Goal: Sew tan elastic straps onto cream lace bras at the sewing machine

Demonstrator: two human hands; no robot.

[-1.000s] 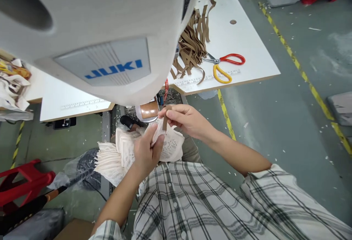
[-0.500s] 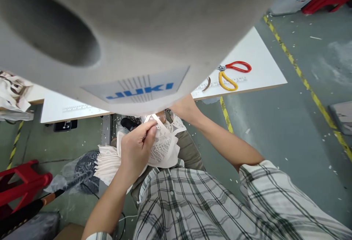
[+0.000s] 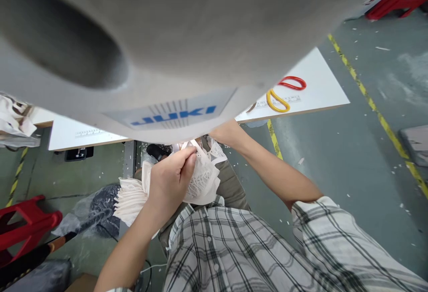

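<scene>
My left hand (image 3: 172,178) is closed, thumb against forefinger, on the edge of a cream lace bra (image 3: 199,180). The lace hangs down from that pinch over my lap. My right hand (image 3: 227,132) reaches up beneath the head of the sewing machine (image 3: 187,69), which bears a JUKI label. Its fingers are hidden behind the machine, so what they hold does not show. More white lace (image 3: 217,150) lies just below my right wrist. Left of my left hand hangs a stack of pleated cream fabric pieces (image 3: 132,199).
Snips (image 3: 278,101) with one red and one yellow handle lie on the white table (image 3: 324,82) to the right. A fabric pile (image 3: 15,118) sits at far left. Red stools (image 3: 30,220) and a plastic-wrapped bundle (image 3: 105,207) stand low on the left.
My left hand has shifted slightly right and up with the lace. The machine head looks a little lower in view and covers the pivot of the snips. My right hand stays under the machine.
</scene>
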